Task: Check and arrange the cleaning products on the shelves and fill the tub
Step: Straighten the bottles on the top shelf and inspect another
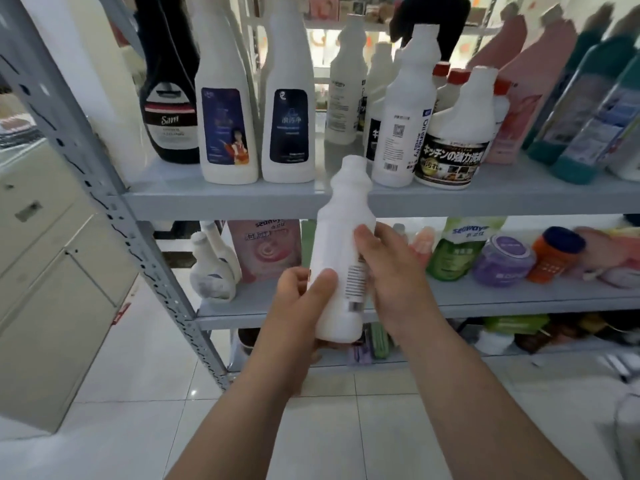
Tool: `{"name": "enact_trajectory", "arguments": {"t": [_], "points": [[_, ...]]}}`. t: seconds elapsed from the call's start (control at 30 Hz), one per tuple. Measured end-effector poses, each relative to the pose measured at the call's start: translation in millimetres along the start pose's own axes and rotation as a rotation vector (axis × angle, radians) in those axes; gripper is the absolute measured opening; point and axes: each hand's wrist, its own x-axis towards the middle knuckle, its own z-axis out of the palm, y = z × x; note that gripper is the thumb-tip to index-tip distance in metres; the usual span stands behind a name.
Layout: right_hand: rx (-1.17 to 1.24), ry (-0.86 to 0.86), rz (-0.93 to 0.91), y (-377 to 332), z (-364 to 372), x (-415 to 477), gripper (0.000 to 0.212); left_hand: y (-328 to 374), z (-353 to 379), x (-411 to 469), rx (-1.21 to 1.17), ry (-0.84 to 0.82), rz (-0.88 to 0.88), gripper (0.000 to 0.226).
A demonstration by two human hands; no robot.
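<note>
Both my hands hold a white capless bottle [341, 233] upright in front of the grey shelf unit, its barcode label facing me. My left hand [299, 306] grips its base from the left, thumb across the front. My right hand [394, 271] grips its right side, thumb on the label. The upper shelf [221, 199] carries a black bottle [169, 109], two tall white bottles with dark labels [227, 98] [289, 98] and several white bottles [405, 112]; a bare gap lies behind the held bottle. No tub is in view.
The lower shelf [485, 299] holds refill pouches [265, 249], a green pouch [453, 251], a purple jar [504, 261] and an orange jar [554, 254]. Pink and teal bottles [581, 109] stand upper right. A beige cabinet [52, 271] is left. White floor tiles [138, 393] lie below.
</note>
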Motion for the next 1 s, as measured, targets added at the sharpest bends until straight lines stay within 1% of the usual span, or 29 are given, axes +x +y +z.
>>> {"name": "enact_trajectory", "arguments": {"t": [0.03, 0.07, 0.13, 0.2, 0.3, 0.4, 0.47, 0.53, 0.6, 0.67, 0.7, 0.77, 0.8, 0.9, 0.93, 1.0], "points": [[-0.03, 0.017, -0.01, 2, 7, -3, 0.056, -1, -8, 0, 0.071, 0.041, 0.029, 0.071], [-0.044, 0.018, -0.023, 4, 13, -6, 0.057, -1, -15, -1, 0.105, 0.062, 0.042, 0.067], [-0.029, -0.015, -0.012, 9, 24, -10, 0.048, 2, -27, -5, 0.049, 0.055, -0.008, 0.053], [0.063, -0.066, 0.072, 11, 32, -12, 0.04, 4, -37, -10, -0.127, -0.025, -0.138, 0.052], [0.192, -0.124, 0.231, 13, 42, -14, 0.04, 6, -47, -17, -0.345, -0.183, -0.262, 0.049], [0.211, -0.056, 0.284, 13, 49, -18, 0.037, 13, -50, -21, -0.545, -0.373, -0.357, 0.047], [0.21, -0.024, 0.293, 17, 49, -18, 0.04, 16, -51, -22, -0.644, -0.459, -0.382, 0.059], [0.224, -0.01, 0.32, 18, 51, -15, 0.048, 17, -52, -20, -0.66, -0.475, -0.383, 0.062], [0.236, 0.005, 0.357, 23, 49, -11, 0.057, 14, -53, -18, -0.661, -0.475, -0.392, 0.055], [0.215, -0.014, 0.364, 23, 50, -11, 0.057, 11, -55, -16, -0.679, -0.494, -0.42, 0.053], [0.204, -0.023, 0.351, 22, 50, -12, 0.053, 9, -57, -15, -0.687, -0.505, -0.436, 0.053], [0.167, -0.002, 0.292, 23, 51, -14, 0.039, 6, -59, -16, -0.66, -0.491, -0.441, 0.054], [0.134, 0.014, 0.241, 23, 52, -15, 0.038, 4, -60, -16, -0.606, -0.456, -0.419, 0.056], [0.018, 0.031, 0.139, 27, 50, -17, 0.06, -5, -65, -18, -0.295, -0.243, -0.267, 0.059], [-0.016, 0.011, 0.125, 28, 50, -18, 0.063, -8, -67, -19, -0.224, -0.196, -0.207, 0.061], [-0.017, -0.035, 0.12, 28, 49, -19, 0.056, -13, -73, -19, -0.201, -0.139, -0.143, 0.063]]}}
